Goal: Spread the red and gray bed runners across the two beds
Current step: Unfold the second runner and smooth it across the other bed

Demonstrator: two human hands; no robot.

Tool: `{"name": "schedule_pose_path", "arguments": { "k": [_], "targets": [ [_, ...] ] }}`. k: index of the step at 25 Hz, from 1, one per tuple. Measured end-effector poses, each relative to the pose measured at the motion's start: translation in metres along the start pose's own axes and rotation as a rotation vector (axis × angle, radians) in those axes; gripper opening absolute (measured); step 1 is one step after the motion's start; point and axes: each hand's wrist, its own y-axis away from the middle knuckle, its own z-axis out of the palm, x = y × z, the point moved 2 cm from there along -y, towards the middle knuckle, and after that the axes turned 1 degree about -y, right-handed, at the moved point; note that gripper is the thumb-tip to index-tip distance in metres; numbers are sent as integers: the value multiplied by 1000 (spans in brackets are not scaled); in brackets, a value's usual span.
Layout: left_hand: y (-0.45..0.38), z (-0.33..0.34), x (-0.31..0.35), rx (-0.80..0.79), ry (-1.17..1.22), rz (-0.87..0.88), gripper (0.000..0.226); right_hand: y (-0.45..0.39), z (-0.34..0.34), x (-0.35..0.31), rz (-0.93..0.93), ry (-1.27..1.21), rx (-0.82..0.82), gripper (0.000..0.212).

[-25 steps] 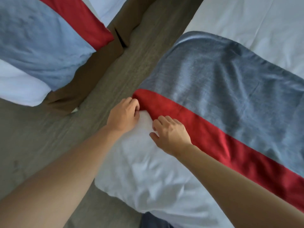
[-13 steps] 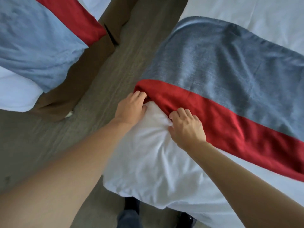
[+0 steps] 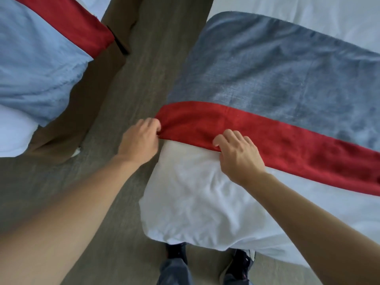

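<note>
On your far left, the first bed point(image 3: 14, 138) already wears its runner point(image 3: 37, 64), gray field and red stripe hanging over the corner. Judged from that, this half of the job looks done, so leave it.

Next comes the strip of floor point(image 3: 144, 64) between the beds, then your left hand point(image 3: 139, 138). Its fingers are curled round the end of the red band point(image 3: 267, 138), pinching it right at the mattress edge where the second runner point(image 3: 277, 75) turns down over the side.

A little further right, your right hand point(image 3: 238, 153) grips the near hem of the same band, fingers bent over the fold and knuckles up. The two hands are apart, both on one edge, with white sheet point(image 3: 195, 194) bare below them.

The runner itself lies across the second bed point(image 3: 308, 21), reaching off to the right out of view; how its far end sits you cannot tell.

What could go wrong:
- Pull harder with one hand and the band will probably skew, so the stripe no longer runs straight.
- Drag toward yourself and you may bunch the loose sheet underneath, which is already creased.
- Tug too far over the edge and the overhang may not match the first bed's.
</note>
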Motion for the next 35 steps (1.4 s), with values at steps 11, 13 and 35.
{"name": "schedule_pose_path", "arguments": {
  "k": [11,13,35],
  "targets": [
    [-16,21,153,58,-100,516,30,118,-32,140,397,221,102,27],
    [-15,26,176,34,-148,484,16,131,-34,147,378,161,124,21],
    [-47,126,554,-152,-157,734,29,332,-80,428,497,196,211,14]
  ]
}}
